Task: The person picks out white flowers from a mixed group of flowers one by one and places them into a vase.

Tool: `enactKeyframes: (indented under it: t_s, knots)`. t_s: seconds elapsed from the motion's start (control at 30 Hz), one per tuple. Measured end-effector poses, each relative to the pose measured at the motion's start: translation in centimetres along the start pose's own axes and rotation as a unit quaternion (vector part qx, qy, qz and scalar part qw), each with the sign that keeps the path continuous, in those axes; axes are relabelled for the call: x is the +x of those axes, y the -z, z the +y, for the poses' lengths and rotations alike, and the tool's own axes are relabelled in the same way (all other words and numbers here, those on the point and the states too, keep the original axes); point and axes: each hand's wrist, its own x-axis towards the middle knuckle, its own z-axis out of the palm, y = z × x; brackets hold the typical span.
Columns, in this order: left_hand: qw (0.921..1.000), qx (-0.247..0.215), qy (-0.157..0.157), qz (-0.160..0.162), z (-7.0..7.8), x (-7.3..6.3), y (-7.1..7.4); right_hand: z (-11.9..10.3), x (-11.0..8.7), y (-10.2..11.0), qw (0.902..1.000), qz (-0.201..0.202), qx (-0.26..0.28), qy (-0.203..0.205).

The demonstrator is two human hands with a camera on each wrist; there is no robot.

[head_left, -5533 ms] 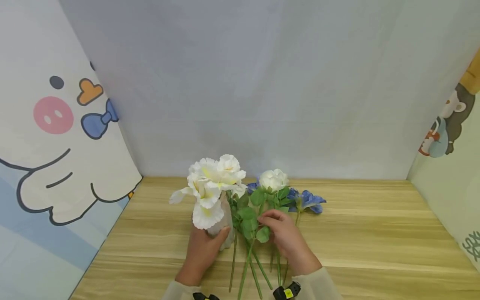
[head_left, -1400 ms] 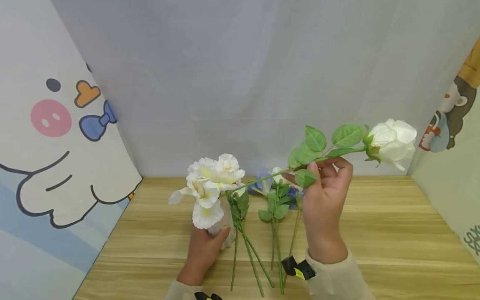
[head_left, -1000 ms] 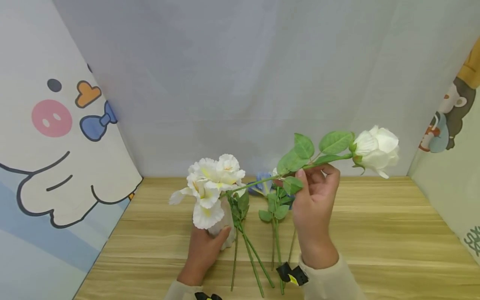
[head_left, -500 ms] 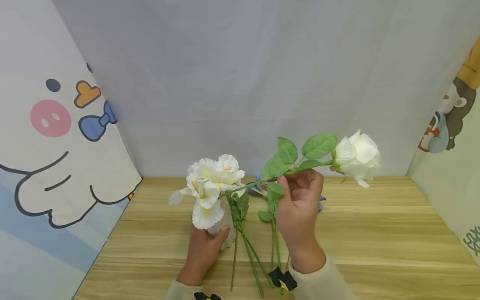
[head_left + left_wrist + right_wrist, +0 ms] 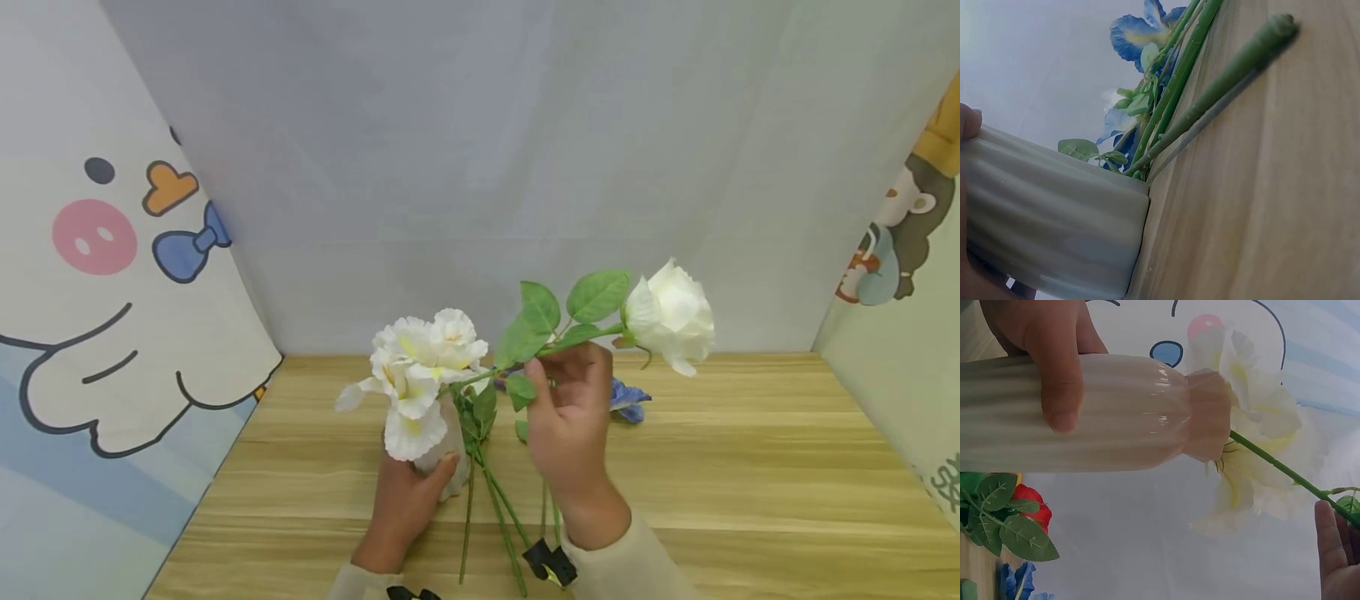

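Note:
My left hand (image 5: 405, 502) grips a white ribbed vase (image 5: 447, 437) standing on the table, thumb against its near side. White iris blooms (image 5: 415, 379) with yellow centres spread over the vase's mouth. In my right hand (image 5: 573, 433), thumb and fingers pinch the stem of a white rose (image 5: 671, 317) just below its upper leaves. The rose leans far to the right, its bloom raised above the table. In the right wrist view the green stem (image 5: 1279, 464) slants into the pinkish neck of the vase (image 5: 1129, 419); its lower end is hidden inside.
Several loose green stems (image 5: 501, 525) lie on the wooden table (image 5: 750, 467) right of the vase. A blue flower (image 5: 628, 402) shows behind my right hand. In the right wrist view a red flower (image 5: 1036, 509) lies by the vase. A grey backdrop (image 5: 525, 167) stands behind.
The white rose was picked up from the pile and its stem end brought to the vase. Lately my right hand has moved left with it, the rose tilting more upright. The left hand stays put.

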Motion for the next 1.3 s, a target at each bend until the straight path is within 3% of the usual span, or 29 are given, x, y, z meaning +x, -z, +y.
enactKeyframes:
  t_s: [0.7, 1.07, 1.3]
  knots:
    - [0.9991, 0.001, -0.041, 0.005, -0.2, 0.0, 0.1, 0.4, 0.4, -1.6, 0.9969, -0.073, -0.028, -0.015]
    - [0.9986, -0.033, -0.041, 0.0, -0.5, 0.1, 0.0, 1.1, -0.6, -3.1, 0.9834, -0.119, -0.119, -0.07]
    - [0.9988, -0.021, -0.045, 0.005, -0.6, 0.0, -0.1, 1.9, -1.4, -3.4, 0.9792, -0.149, -0.113, -0.079]
